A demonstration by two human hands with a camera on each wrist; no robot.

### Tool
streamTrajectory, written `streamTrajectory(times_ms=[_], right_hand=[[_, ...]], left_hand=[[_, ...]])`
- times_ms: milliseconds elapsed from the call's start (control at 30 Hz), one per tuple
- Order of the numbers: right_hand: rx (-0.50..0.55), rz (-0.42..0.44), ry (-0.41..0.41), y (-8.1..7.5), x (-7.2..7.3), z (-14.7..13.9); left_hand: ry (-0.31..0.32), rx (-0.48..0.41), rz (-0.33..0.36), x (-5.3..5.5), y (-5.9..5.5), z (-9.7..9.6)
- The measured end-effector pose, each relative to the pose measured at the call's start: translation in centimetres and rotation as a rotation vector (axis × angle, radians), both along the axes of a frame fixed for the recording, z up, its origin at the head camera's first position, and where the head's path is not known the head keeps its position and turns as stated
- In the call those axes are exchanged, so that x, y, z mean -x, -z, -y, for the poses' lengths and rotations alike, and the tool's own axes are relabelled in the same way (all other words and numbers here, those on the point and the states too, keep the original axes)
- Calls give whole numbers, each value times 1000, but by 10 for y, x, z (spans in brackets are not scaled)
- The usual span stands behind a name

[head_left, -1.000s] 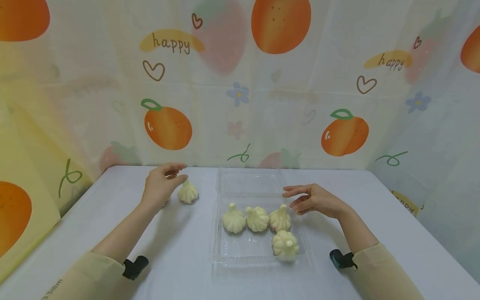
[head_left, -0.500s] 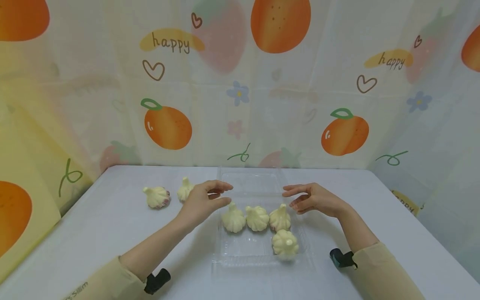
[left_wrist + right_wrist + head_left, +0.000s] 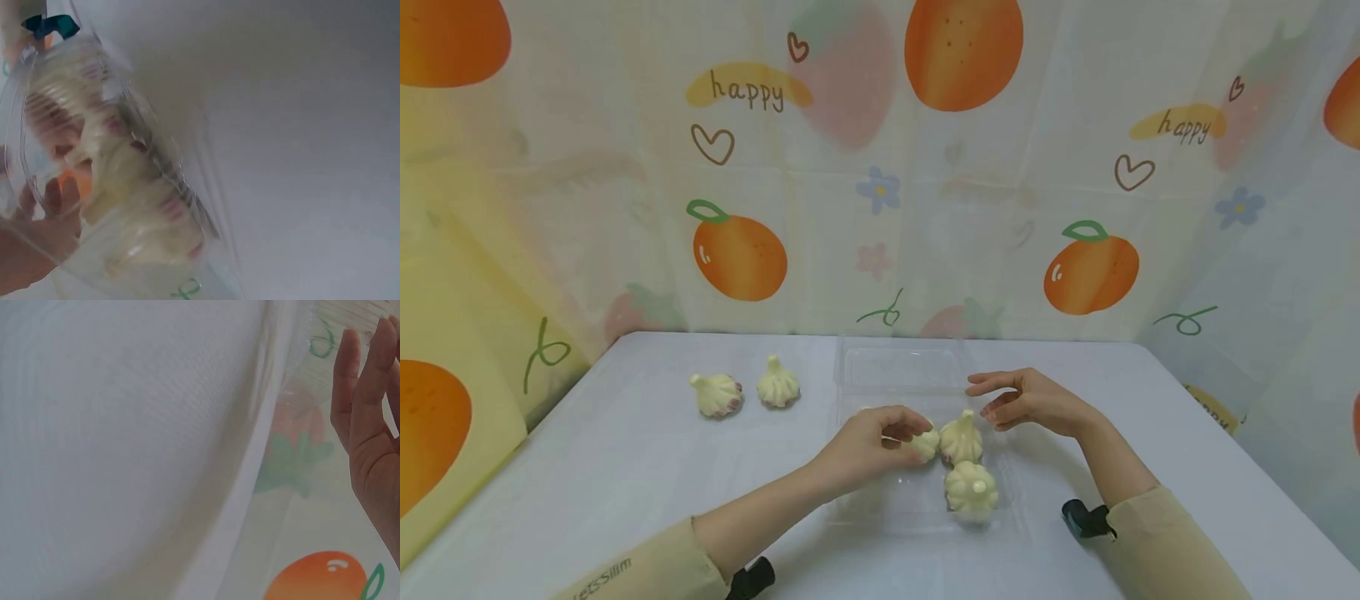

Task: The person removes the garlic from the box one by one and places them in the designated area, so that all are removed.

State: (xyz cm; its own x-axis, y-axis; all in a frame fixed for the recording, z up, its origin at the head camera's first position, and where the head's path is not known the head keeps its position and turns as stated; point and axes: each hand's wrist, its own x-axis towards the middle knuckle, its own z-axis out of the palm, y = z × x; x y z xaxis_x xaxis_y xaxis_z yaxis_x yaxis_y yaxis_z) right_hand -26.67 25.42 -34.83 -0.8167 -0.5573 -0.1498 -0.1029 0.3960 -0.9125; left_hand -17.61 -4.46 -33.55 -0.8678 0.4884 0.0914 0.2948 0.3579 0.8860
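My left hand (image 3: pixel 880 442) is over the clear plastic box (image 3: pixel 917 507), its fingers loosely bent beside a garlic bulb (image 3: pixel 927 444) that it partly covers. Thumb and fingertips stand apart; whether they touch that bulb I cannot tell. Another bulb is nearly hidden behind this hand. Farther right in the box are an upright garlic bulb (image 3: pixel 961 438) and, in front of it, one with its stem toward me (image 3: pixel 972 490). The left wrist view, blurred, shows bulbs (image 3: pixel 156 228) through the box wall. My right hand (image 3: pixel 1037 402) hovers by the box's right side, fingers relaxed, holding nothing.
Two more garlic bulbs lie on the white table (image 3: pixel 662 483) at the back left: one on its side (image 3: pixel 717 395), one upright (image 3: pixel 778 383). The box's transparent lid (image 3: pixel 898 367) is folded back behind it. A fruit-print curtain (image 3: pixel 955 250) hangs behind the table.
My left hand has moved right and toward me, from the bulbs at the back left to over the box, carrying nothing. The right hand and the bulbs have stayed put.
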Motion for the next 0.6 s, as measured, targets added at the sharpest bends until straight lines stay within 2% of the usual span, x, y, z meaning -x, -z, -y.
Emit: streamTrajectory(times_ms=[100, 300, 600], right_hand=[[-8, -6, 1, -1, -1, 1], [-12, -13, -3, -1, -1, 2], [0, -12, -11, -1, -1, 0]], left_hand=[[40, 4, 16, -2, 2, -6], [82, 24, 32, -5, 4, -17], [137, 79, -25, -9, 13, -32]])
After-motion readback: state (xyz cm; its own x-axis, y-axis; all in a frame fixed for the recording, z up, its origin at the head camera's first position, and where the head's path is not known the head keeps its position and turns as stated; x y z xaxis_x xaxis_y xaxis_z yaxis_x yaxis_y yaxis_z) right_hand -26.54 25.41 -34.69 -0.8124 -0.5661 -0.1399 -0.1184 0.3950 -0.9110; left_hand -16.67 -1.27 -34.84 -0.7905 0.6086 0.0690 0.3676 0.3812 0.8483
